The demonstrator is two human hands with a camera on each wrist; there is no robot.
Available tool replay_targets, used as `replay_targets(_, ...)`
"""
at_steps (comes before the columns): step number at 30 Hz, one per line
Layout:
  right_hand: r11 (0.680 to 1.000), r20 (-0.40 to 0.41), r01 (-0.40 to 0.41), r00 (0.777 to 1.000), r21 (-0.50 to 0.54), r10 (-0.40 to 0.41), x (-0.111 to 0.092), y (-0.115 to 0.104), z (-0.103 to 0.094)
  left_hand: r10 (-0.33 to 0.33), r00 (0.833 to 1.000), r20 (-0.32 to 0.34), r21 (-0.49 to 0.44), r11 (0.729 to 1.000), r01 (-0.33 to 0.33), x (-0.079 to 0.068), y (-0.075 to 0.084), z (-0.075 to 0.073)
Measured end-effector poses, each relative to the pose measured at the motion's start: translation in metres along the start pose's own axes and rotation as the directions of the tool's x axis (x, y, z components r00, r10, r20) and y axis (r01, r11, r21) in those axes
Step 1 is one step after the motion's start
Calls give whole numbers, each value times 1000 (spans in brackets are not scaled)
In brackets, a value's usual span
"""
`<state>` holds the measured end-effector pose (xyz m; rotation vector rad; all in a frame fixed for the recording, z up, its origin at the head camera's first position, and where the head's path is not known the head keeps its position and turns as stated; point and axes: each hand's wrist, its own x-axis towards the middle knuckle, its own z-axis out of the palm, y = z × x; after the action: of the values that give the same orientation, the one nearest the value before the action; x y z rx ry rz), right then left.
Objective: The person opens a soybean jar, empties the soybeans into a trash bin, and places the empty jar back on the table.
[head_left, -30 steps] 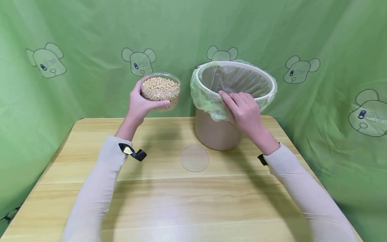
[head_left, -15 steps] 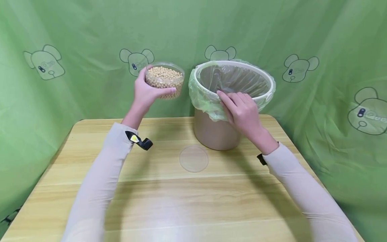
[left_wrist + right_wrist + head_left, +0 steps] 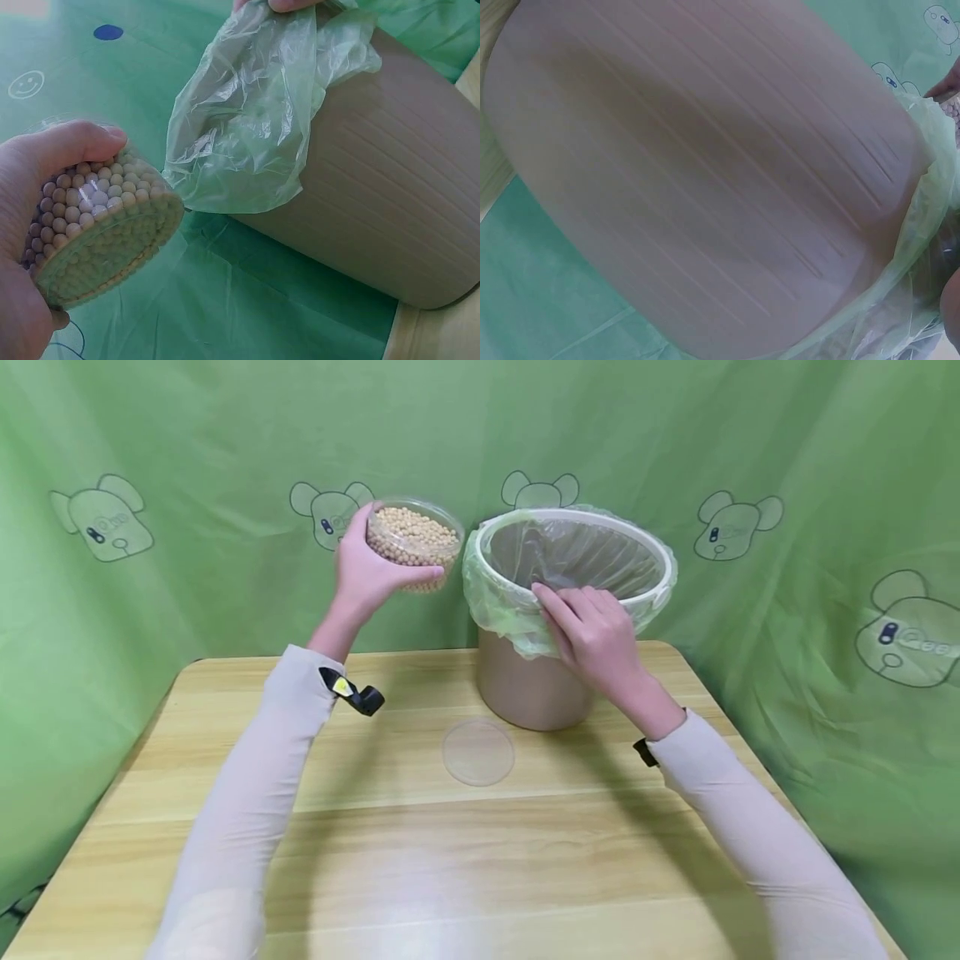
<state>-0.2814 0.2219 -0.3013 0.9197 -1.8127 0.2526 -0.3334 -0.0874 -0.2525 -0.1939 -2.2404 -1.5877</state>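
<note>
My left hand (image 3: 363,568) grips a clear round plastic jar (image 3: 112,214) from its left side, thumb across the front. Pale round soybeans (image 3: 416,527) fill it nearly to its uncovered top. The jar is held in the air, tilted a little to the right, just left of the trash can (image 3: 528,685). This brown-grey can stands at the table's back, lined with a thin green plastic bag (image 3: 498,602) folded over its white rim ring (image 3: 570,513). At the front of that rim my right hand (image 3: 596,631) pinches rim and bag, with fingertips over the inside edge.
A clear round lid (image 3: 478,753) lies flat on the wooden table (image 3: 450,860), in front of the can. Green curtain (image 3: 435,435) with printed bear heads hangs close behind the table and along both sides.
My left hand has raised the jar and carried it right, closer to the can's rim, with its top tipping slightly rightward. The right hand keeps its hold on the rim.
</note>
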Motion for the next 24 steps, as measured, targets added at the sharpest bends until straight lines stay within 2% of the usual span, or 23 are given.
replay_targets(6,1000,-3,4,1000,6,-4,1,-1,2,12,1000,15,92,996,-13,7,13,3)
replay_targets(16,1000,-11,0,1000,17,0,3,1,2,-12,995,96,238,971,-11,18,37,11)
replay_targets(24,1000,-11,2,1000,15,-2,0,1,2,-2,988,154,284,958,-42,22,48,13)
